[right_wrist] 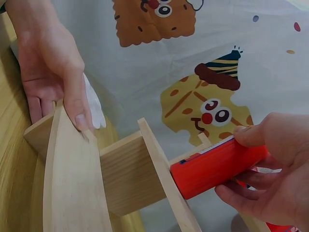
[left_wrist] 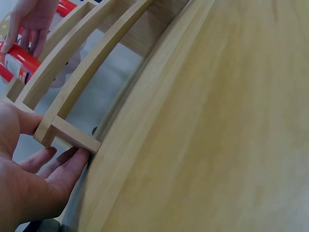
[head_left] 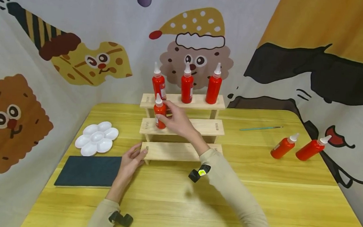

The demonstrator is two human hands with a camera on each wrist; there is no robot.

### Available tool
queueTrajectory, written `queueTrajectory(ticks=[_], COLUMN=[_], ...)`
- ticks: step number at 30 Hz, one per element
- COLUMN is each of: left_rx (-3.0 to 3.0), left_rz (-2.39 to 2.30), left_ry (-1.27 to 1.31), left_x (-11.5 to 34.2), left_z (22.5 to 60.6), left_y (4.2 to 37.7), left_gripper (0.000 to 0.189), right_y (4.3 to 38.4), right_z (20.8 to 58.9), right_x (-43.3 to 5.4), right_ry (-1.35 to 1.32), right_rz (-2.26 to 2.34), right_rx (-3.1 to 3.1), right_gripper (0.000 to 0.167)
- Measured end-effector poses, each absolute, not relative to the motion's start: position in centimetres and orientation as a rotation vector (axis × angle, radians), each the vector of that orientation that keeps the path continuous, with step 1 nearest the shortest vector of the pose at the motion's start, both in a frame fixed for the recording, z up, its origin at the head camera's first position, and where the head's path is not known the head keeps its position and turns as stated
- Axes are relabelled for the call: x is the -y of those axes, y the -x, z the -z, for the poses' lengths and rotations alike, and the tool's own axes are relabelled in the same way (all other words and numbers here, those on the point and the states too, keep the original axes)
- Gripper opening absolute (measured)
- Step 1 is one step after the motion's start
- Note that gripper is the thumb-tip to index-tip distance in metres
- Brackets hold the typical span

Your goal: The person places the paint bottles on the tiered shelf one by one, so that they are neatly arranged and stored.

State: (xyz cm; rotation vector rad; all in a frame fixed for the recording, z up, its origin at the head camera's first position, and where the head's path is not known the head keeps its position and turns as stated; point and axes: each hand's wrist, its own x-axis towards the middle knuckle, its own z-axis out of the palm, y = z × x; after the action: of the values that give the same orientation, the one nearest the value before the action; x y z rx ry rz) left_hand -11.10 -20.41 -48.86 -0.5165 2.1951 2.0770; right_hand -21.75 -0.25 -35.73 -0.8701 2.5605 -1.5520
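Observation:
A three-tier wooden rack (head_left: 172,151) stands on the table, and three red paint bottles with white nozzle caps line its top tier, one of them the middle bottle (head_left: 187,89). My right hand (head_left: 181,120) grips another red paint bottle (head_left: 160,116) between thumb and fingers at the left end of the middle tier. In the right wrist view that bottle (right_wrist: 217,166) has its base at the tier's board. My left hand (head_left: 130,161) holds the left end of the lowest tier, thumb on top and fingers beneath, as the left wrist view shows at the board's end (left_wrist: 53,128).
Two more red paint bottles, a nearer one (head_left: 282,148) and a farther-right one (head_left: 312,150), are on the table's right side. A thin teal paintbrush (head_left: 261,128) lies behind them. At left are a white flower-shaped palette (head_left: 97,138) and a dark rectangular board (head_left: 87,171).

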Motion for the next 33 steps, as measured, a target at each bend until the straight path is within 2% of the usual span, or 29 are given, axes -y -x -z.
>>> queueTrajectory(ticks=[15, 33], left_rx=[-2.187, -2.193], left_rz=[-2.078, -2.066], left_ry=[0.518, 0.517], left_x=[20.4, 20.4], left_z=[49.0, 48.8], left_y=[11.3, 11.0], left_gripper=[0.059, 0.062], right_y=[21.6, 19.9], right_z=[34.7, 31.5], right_x=[-0.3, -5.2], right_ry=[0.942, 0.905], right_rz=[1.618, 1.637], right_rx=[-2.577, -2.687], right_gripper=[0.048, 0.048])
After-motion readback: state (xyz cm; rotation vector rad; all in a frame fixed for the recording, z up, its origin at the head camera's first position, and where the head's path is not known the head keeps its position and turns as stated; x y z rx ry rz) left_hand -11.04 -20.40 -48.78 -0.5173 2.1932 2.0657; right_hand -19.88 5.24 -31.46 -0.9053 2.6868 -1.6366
